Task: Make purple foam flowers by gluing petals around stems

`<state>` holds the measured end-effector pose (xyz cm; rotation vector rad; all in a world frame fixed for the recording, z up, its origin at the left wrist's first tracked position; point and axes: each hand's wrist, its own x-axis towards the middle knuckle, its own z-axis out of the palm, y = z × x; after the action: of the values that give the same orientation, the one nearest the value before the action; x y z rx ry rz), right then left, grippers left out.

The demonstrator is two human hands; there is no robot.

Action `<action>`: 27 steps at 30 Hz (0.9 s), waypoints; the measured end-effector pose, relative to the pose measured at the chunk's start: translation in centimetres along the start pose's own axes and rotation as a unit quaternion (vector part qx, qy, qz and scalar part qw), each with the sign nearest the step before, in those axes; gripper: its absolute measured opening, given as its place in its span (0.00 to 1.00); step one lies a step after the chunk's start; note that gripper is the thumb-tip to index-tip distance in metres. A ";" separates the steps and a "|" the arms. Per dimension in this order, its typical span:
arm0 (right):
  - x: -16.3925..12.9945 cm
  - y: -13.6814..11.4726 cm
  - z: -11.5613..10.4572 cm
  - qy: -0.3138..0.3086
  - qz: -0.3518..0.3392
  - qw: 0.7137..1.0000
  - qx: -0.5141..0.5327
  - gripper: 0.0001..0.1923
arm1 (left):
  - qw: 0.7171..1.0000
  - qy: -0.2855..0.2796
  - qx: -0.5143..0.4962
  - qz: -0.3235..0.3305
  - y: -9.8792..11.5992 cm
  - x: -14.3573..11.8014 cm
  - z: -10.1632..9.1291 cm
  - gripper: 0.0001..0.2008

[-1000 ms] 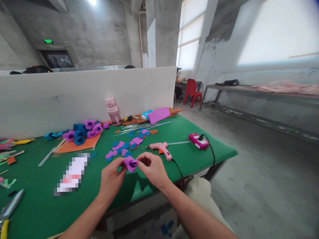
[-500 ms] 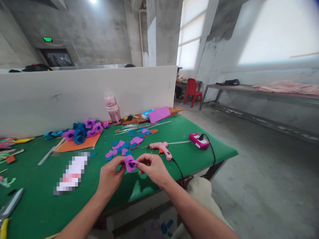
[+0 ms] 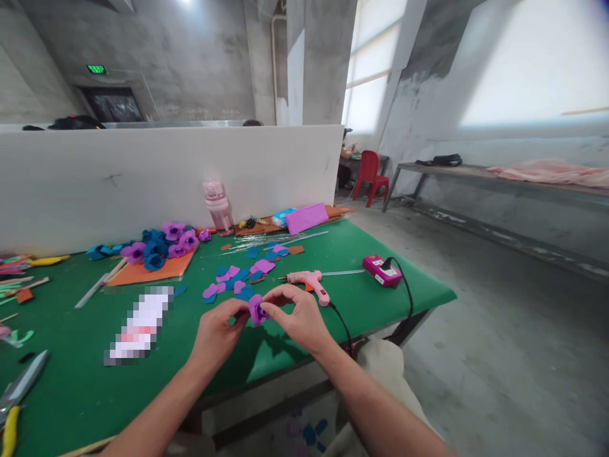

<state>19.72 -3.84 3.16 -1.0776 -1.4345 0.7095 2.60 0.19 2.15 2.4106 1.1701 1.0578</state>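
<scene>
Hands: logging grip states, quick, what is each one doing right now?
Left hand: pinching the purple flower.
Right hand: pinching the same flower.

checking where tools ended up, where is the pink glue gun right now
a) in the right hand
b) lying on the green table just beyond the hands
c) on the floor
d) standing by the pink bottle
b: the pink glue gun lies on the green table just beyond the right hand and left hand, which pinch a purple flower.
</scene>
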 end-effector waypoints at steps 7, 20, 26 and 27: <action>0.1 0.8 0.2 0.003 0.023 1.000 0.000 0.08 | 1.000 -0.008 -0.006 -0.014 -0.4 -0.2 0.1 0.08; 0.2 1.0 0.9 0.009 0.073 0.995 0.064 0.10 | 1.000 -0.002 -0.020 -0.016 0.1 -0.1 0.1 0.08; 0.3 1.1 1.3 0.007 0.121 0.980 0.157 0.11 | 0.999 -0.013 -0.041 -0.023 0.1 -0.2 0.1 0.07; 0.3 1.1 1.3 0.008 0.121 0.980 0.160 0.11 | 0.999 -0.014 -0.044 -0.027 0.0 -0.2 0.2 0.07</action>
<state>18.68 -2.92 2.12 -1.0074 -1.1367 1.0646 2.65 0.04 1.94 2.3056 1.1484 1.0334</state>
